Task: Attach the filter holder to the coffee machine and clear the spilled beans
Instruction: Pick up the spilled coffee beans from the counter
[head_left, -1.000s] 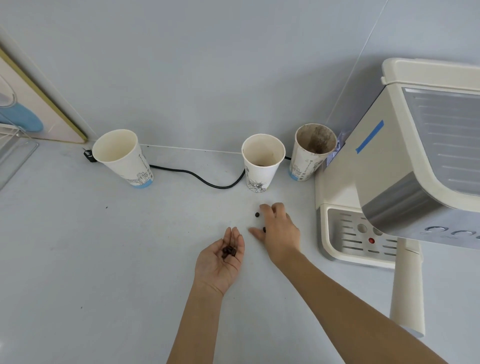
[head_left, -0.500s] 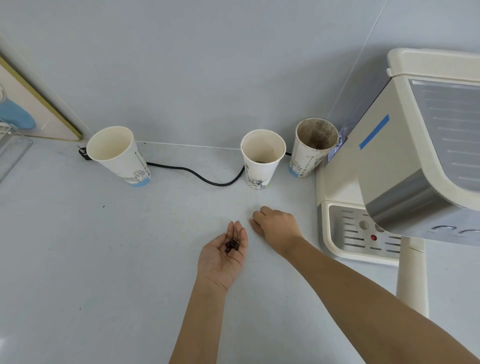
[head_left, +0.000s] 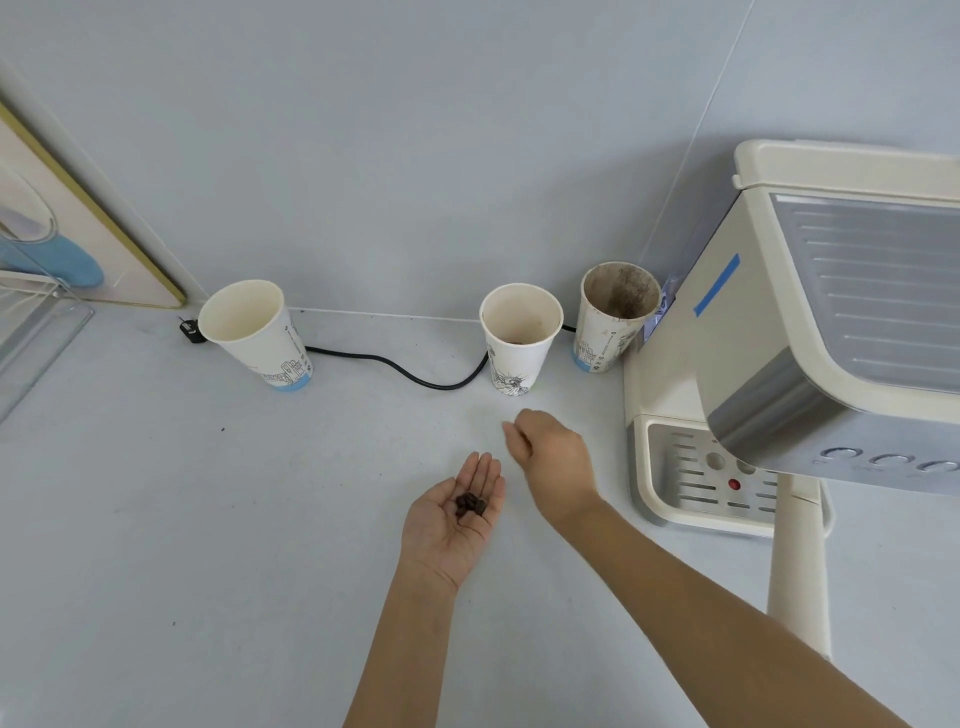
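My left hand (head_left: 452, 525) lies palm up just above the counter, cupping several dark coffee beans (head_left: 470, 504). To its right my right hand (head_left: 553, 457) hovers with its fingers curled together; whatever it pinches is hidden. No beans show on the counter around my hands. The cream and steel coffee machine (head_left: 779, 322) stands at the right. The filter holder's cream handle (head_left: 797, 571) sticks out from under the machine's front toward me, above the drip tray (head_left: 691, 483).
Three paper cups stand along the back wall: one at the left (head_left: 260, 332), one in the middle (head_left: 519, 338), and a stained one (head_left: 615, 312) beside the machine. A black power cable (head_left: 415, 374) runs behind them. A clear rack (head_left: 31, 322) sits at far left.
My right hand closed over the two beans lying in front of the middle cup and lifted off the counter; those beans are gone from the surface. My left hand stayed cupped.
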